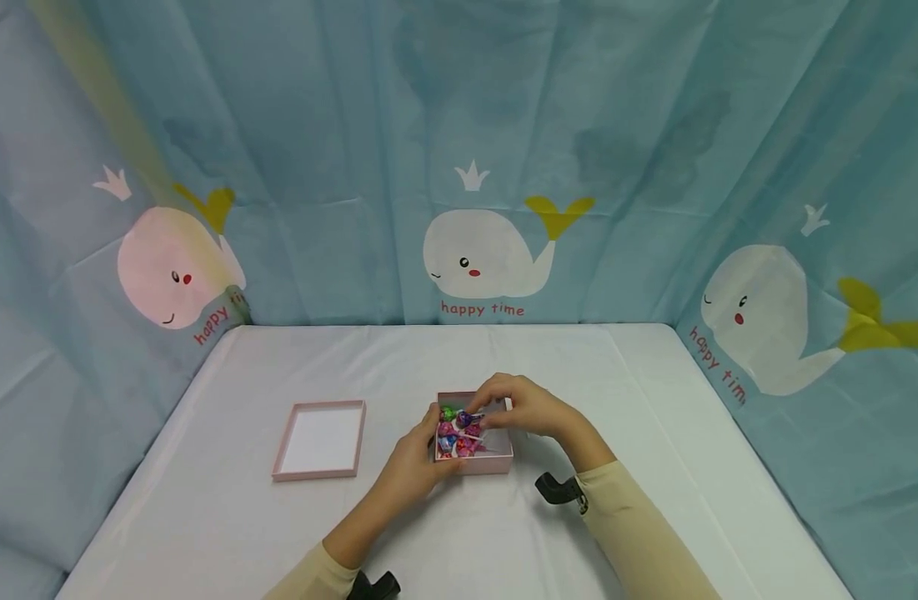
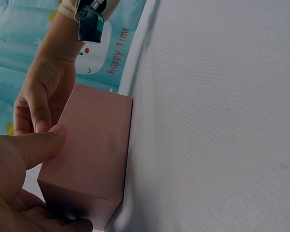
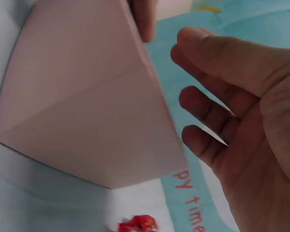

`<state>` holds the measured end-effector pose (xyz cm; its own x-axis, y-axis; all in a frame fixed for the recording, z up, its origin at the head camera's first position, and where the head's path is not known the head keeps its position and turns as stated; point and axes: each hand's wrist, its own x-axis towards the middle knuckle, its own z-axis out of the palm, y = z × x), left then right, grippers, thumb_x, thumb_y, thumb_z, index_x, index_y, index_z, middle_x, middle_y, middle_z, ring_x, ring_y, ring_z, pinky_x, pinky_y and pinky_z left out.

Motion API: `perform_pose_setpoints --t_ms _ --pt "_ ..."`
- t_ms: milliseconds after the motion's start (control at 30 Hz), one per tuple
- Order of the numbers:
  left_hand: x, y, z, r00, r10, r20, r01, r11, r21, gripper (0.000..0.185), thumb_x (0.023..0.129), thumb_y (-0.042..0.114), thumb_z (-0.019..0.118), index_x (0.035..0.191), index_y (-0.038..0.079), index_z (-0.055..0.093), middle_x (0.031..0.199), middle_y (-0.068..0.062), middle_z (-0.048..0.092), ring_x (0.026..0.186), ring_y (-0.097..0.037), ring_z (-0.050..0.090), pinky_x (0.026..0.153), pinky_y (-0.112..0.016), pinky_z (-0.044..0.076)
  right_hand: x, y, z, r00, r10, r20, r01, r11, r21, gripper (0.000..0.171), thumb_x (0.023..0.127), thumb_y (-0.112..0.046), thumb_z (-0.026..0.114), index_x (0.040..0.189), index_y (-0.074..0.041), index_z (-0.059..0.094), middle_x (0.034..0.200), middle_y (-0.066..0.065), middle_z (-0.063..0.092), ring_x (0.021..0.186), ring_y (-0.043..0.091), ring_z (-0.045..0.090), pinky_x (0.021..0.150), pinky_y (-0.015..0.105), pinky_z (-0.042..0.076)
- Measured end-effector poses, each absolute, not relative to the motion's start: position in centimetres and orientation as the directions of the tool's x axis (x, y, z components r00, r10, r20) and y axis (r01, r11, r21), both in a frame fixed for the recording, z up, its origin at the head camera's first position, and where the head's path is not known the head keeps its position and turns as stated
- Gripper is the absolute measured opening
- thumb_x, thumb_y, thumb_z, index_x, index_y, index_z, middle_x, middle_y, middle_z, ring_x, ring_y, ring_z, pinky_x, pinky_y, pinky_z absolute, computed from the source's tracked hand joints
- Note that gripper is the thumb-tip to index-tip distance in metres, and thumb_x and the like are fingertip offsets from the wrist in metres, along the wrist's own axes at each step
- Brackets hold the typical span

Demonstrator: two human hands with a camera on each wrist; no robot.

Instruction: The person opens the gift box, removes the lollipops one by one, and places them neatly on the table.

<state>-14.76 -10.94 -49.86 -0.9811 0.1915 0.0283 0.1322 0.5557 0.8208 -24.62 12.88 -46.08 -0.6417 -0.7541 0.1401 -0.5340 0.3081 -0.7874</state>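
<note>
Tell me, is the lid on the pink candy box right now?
No, the lid lies apart on the table, left of the open pink box.

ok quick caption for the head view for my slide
Left hand grips a pink box of wrapped candies while the right hand reaches in; pink lid lies beside.

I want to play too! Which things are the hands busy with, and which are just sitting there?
Busy with:
pink box, held by left hand
wrapped candies inside it
right hand reaching over them

Just sitting there:
pink lid, apart on the table
whale curtain
</note>
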Motion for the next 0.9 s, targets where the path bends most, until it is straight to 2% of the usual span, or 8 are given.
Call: perform_pose_setpoints --t_ms 67,167,300,400,600,733,900 --pt "-14.8 -10.9 -49.9 -0.98 0.197 0.04 0.144 0.551 0.822 0.105 0.084 0.033 0.086 0.161 -0.001 0.024 0.165 -0.019 0.028 0.151 -0.035 0.032 0.121 -0.052 0.034 -24.7 12.6 -46.6 -0.625 -0.773 0.109 -0.508 0.297 -0.809 0.023 0.089 -0.011 0.08 0.112 -0.008 0.077 0.115 -0.003 0.071 0.108 0.027 0.061 0.095 0.057 0.053" --pt "-14.9 -10.9 -50.1 -0.976 0.209 0.055 0.163 0.546 0.822 0.103 0.085 0.033 0.085 0.16 -0.003 0.024 0.165 -0.02 0.027 0.151 -0.036 0.032 0.122 -0.052 0.034 -24.8 12.2 -47.5 -0.594 -0.801 0.073 -0.521 0.314 -0.793 0.023 0.089 -0.015 0.081 0.112 -0.012 0.078 0.113 -0.006 0.071 0.106 0.027 0.062 0.095 0.053 0.054" --pt "-14.9 -10.9 -50.2 -0.974 0.216 0.068 0.179 0.548 0.817 0.102 0.086 0.033 0.084 0.16 -0.004 0.024 0.165 -0.021 0.027 0.151 -0.036 0.032 0.121 -0.051 0.034 -24.9 12.0 -48.2 -0.555 -0.829 0.077 -0.586 0.324 -0.743 0.025 0.087 -0.015 0.083 0.112 -0.017 0.079 0.112 -0.01 0.071 0.105 0.019 0.063 0.094 0.045 0.056" --pt "-14.8 -10.9 -50.2 -0.974 0.214 0.072 0.181 0.55 0.815 0.102 0.086 0.033 0.084 0.16 -0.004 0.024 0.165 -0.021 0.027 0.151 -0.036 0.032 0.121 -0.052 0.034 -24.7 11.8 -48.2 -0.545 -0.835 0.068 -0.602 0.334 -0.725 0.028 0.086 -0.014 0.084 0.113 -0.019 0.079 0.113 -0.012 0.071 0.106 0.013 0.061 0.097 0.042 0.054" --pt "-14.7 -11.1 -50.2 -0.972 0.225 0.073 0.189 0.551 0.813 0.101 0.087 0.031 0.084 0.16 -0.003 0.023 0.166 -0.021 0.025 0.151 -0.035 0.031 0.121 -0.051 0.034 -24.2 11.1 -48.2 -0.525 -0.85 0.035 -0.7 0.408 -0.586 0.035 0.084 -0.017 0.084 0.116 -0.031 0.079 0.109 -0.022 0.073 0.103 0.001 0.056 0.095 0.035 0.04" --pt "-14.6 -11.2 -50.2 -0.972 0.222 0.073 0.186 0.551 0.814 0.101 0.087 0.031 0.084 0.16 -0.002 0.023 0.166 -0.021 0.025 0.152 -0.034 0.03 0.122 -0.05 0.033 -23.9 10.7 -48.5 -0.516 -0.855 0.049 -0.759 0.43 -0.488 0.037 0.083 -0.021 0.086 0.115 -0.038 0.078 0.109 -0.032 0.071 0.098 -0.003 0.053 0.092 0.032 0.038" --pt "-14.6 -11.2 -50.1 -0.972 0.222 0.079 0.193 0.556 0.809 0.101 0.086 0.032 0.084 0.16 -0.003 0.024 0.166 -0.022 0.026 0.151 -0.035 0.031 0.122 -0.051 0.034 -23.9 10.5 -48.6 -0.518 -0.854 0.048 -0.778 0.448 -0.44 0.035 0.084 -0.023 0.086 0.113 -0.042 0.078 0.108 -0.037 0.068 0.096 -0.004 0.053 0.091 0.031 0.037"
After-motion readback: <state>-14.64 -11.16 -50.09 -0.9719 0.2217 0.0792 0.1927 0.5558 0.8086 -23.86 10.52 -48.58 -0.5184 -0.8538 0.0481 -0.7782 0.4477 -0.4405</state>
